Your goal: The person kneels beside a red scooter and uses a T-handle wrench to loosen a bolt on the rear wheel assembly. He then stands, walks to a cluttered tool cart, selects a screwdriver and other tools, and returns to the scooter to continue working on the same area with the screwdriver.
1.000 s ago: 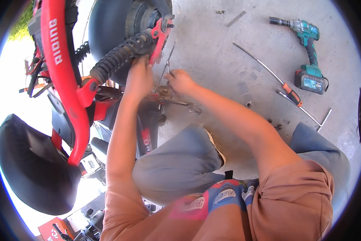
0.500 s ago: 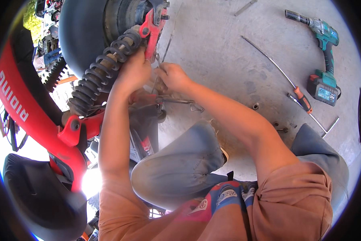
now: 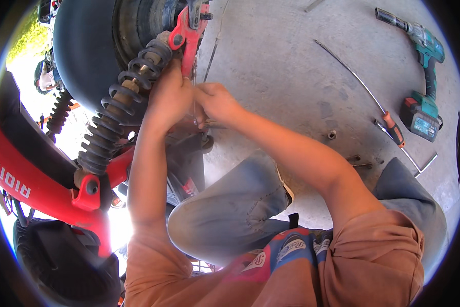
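My left hand [image 3: 169, 101] reaches up beside the black coil-spring shock absorber [image 3: 105, 118], below its upper mount on a red metal arm [image 3: 191, 43]. Its fingertips are hidden behind the wrist and the parts there. Close against it, my right hand [image 3: 217, 103] is closed, fingers bent inward, just under the lower end of the red arm. A thin shiny metal piece shows between the two hands; I cannot make out what the right fingers grip. The large black tyre [image 3: 81, 56] stands behind the spring.
On the concrete floor at right lie a teal cordless impact wrench [image 3: 429, 77], a long orange-handled screwdriver [image 3: 392, 128] and an L-shaped metal bar [image 3: 425, 165]. A socket [image 3: 331, 134] and small bolts [image 3: 360, 165] lie nearer. The vehicle's red frame [image 3: 40, 190] curves along the left.
My right hand has drawn closer to the left, its fingers now lower between them. The view has shifted slightly, so the frame and floor tools sit differently in the picture.
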`<state>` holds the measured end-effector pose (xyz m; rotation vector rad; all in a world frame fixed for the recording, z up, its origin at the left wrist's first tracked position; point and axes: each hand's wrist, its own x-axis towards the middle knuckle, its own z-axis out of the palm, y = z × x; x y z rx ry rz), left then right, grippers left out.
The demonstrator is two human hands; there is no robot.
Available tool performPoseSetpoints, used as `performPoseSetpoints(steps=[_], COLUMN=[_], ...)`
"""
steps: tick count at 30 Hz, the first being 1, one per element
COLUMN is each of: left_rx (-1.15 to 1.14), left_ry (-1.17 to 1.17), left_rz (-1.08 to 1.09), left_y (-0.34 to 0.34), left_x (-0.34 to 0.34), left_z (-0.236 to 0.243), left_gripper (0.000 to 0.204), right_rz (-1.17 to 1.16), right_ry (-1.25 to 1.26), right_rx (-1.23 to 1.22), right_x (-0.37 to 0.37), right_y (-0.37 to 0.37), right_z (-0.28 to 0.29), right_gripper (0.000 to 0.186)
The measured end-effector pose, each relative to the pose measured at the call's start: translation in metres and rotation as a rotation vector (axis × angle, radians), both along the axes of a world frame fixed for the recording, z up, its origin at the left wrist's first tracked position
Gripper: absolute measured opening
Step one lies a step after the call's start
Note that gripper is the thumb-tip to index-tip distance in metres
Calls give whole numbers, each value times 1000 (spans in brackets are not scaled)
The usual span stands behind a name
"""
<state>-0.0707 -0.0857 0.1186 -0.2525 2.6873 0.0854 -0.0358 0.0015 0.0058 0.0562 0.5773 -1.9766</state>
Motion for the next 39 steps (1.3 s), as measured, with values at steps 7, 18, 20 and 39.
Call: performPoseSetpoints(steps=[7,18,20,39], left_rx=[0,-83,-93,-126], left_ry=[-20,-73,-48,-88], left_rz=[81,85,54,65], left_y=[13,13,14,17], left_x=[-3,-5,-4,-7], left_z=[5,4,5,4], left_gripper=[34,29,28,25], right_rz=[-54,-25,-39,-65], right_ry=[-31,13,58,281], right_rx=[114,131,128,63], right_x=[-13,-9,-6,-15], right_y=[10,3,-2,-13], right_z=[20,0,-9,-25], right_gripper=[37,25,23,13])
